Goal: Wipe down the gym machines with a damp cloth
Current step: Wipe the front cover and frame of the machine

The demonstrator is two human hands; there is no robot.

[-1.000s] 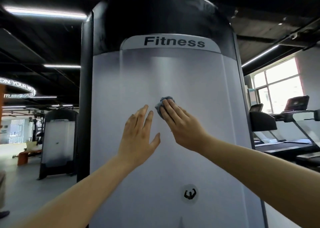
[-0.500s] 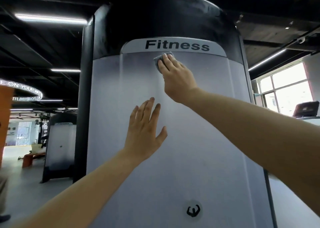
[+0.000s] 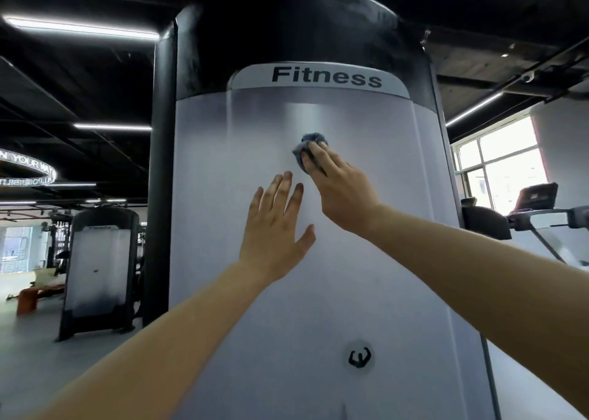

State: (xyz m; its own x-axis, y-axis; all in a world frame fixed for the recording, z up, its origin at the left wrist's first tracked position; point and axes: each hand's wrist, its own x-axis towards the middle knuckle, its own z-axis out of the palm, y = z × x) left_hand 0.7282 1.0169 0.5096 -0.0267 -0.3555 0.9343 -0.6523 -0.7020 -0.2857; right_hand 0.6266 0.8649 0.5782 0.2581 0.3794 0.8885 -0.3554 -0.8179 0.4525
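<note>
Head view: the person stands close to a tall gym machine (image 3: pixel 318 298) whose pale front panel fills the frame under a "Fitness" label (image 3: pixel 326 76). The right hand (image 3: pixel 344 193) presses a wadded blue-grey cloth (image 3: pixel 307 147) against the upper middle of the panel with straight fingers laid flat over it, not wrapped round it. The left hand (image 3: pixel 274 234) holds nothing; it lies just below and beside the right, fingers straight and spread, seemingly braced on the panel.

The task looks to be early or midway. The wiping is on the upper panel, and a brighter vertical streak above the cloth may be moisture, though this cannot be told for sure. The lower panel around the round logo (image 3: pixel 359 357) likely remains, as do the other machines.

Counted: 2 hands, 1 cloth, 1 label, 1 logo, 2 machines of this kind including the background machine (image 3: pixel 98 266), and 1 treadmill (image 3: pixel 541 215) at right.
</note>
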